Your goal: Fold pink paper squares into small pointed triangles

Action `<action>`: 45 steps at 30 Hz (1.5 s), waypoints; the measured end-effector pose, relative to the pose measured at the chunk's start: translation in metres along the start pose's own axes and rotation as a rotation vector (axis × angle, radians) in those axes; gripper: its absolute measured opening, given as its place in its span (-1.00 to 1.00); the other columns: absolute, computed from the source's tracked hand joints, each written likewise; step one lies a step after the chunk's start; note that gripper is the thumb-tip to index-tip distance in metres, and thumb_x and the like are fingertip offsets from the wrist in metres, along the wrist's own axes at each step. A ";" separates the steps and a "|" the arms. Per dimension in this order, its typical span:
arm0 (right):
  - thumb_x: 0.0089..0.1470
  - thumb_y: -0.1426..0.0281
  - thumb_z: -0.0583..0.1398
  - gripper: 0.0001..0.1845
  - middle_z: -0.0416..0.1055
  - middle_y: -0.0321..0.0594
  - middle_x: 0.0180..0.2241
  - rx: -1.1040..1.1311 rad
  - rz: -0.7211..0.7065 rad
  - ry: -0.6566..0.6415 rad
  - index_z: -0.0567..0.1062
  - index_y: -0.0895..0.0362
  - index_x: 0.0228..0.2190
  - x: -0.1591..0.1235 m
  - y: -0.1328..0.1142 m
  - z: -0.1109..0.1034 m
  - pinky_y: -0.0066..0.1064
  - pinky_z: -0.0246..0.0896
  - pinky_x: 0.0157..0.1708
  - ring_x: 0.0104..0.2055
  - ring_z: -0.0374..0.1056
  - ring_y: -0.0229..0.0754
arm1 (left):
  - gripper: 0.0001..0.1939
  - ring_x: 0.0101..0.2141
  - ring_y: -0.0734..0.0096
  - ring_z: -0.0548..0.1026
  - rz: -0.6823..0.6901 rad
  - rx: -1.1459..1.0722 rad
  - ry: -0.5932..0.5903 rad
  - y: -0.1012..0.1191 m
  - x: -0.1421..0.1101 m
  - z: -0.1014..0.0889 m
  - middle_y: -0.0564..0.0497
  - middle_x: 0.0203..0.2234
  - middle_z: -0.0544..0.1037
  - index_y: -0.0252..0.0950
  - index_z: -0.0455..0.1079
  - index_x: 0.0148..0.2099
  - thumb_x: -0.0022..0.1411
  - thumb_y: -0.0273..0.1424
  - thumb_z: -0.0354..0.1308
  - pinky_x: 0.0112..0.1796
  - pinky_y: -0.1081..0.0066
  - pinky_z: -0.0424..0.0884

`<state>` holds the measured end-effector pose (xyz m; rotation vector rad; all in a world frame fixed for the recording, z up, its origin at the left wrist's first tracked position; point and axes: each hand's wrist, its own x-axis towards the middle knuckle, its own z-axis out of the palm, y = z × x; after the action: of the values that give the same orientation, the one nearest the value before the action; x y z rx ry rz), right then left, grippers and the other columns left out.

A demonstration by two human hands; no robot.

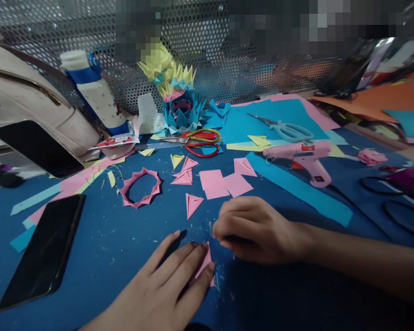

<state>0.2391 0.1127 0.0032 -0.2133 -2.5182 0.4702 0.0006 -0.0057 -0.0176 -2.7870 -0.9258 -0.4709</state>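
My left hand (179, 280) lies with its fingers stretched and spread over a small folded piece of pink paper (204, 266), pressing it onto the blue tabletop (124, 280). Fingers cover part of that paper. Just right of it, my right hand (251, 230) is curled into a fist on the table, with nothing visible in it. Beyond the hands lie flat pink paper squares (212, 184) and several folded pink triangles (193, 204). A ring of joined pink folded pieces (124, 193) rests to the left of these.
A pink glue gun (310, 158) with its cord lies at right. Red-and-yellow-handled scissors (202, 140), blue-handled scissors (290, 130) and a spiky paper model (181, 108) are behind. Phones (43, 253), a bottle (96, 94) and a bag (27, 96) stand or lie at left.
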 end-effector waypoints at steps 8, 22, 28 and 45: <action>0.33 0.44 0.04 -0.88 0.45 -0.22 -0.40 0.001 0.024 0.003 0.38 0.16 -0.23 0.000 0.000 0.000 -0.44 0.23 -0.34 -0.38 0.30 -0.25 | -0.40 0.14 0.11 0.33 -0.038 -0.040 0.032 -0.002 0.004 0.003 -0.21 0.12 0.40 -0.30 0.39 0.14 0.49 -0.07 -0.34 0.31 -0.04 -0.16; 0.31 0.46 0.07 -0.90 0.49 -0.24 -0.36 0.010 -0.026 -0.029 0.39 0.15 -0.25 -0.003 0.003 0.001 -0.42 0.23 -0.29 -0.35 0.30 -0.25 | -0.49 0.01 0.28 0.41 -0.004 -0.051 0.030 -0.004 0.004 -0.002 0.00 0.05 0.50 -0.34 0.42 0.15 0.52 -0.14 -0.20 0.34 0.14 -0.20; 0.33 0.43 0.06 -0.88 0.49 -0.25 -0.36 -0.005 -0.045 -0.027 0.40 0.15 -0.24 -0.004 0.003 0.000 -0.42 0.24 -0.29 -0.34 0.32 -0.26 | -0.66 -0.02 0.36 0.46 0.012 -0.088 0.051 -0.003 0.009 -0.018 0.05 0.00 0.55 -0.25 0.44 0.14 0.53 -0.34 -0.10 0.26 0.28 0.11; 0.31 0.10 0.08 -0.65 0.28 -0.36 -0.50 -0.047 -0.045 -0.131 0.29 0.10 -0.36 -0.003 -0.011 0.008 -0.35 -0.14 -0.47 -0.47 0.08 -0.24 | -0.57 -0.16 0.44 0.52 0.111 -0.056 0.045 -0.001 0.010 -0.031 0.15 -0.18 0.62 -0.24 0.52 -0.04 0.52 -0.56 -0.21 -0.01 0.40 0.41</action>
<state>0.2364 0.0998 0.0000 -0.1477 -2.6581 0.4203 0.0008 -0.0072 0.0146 -2.8459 -0.7551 -0.5485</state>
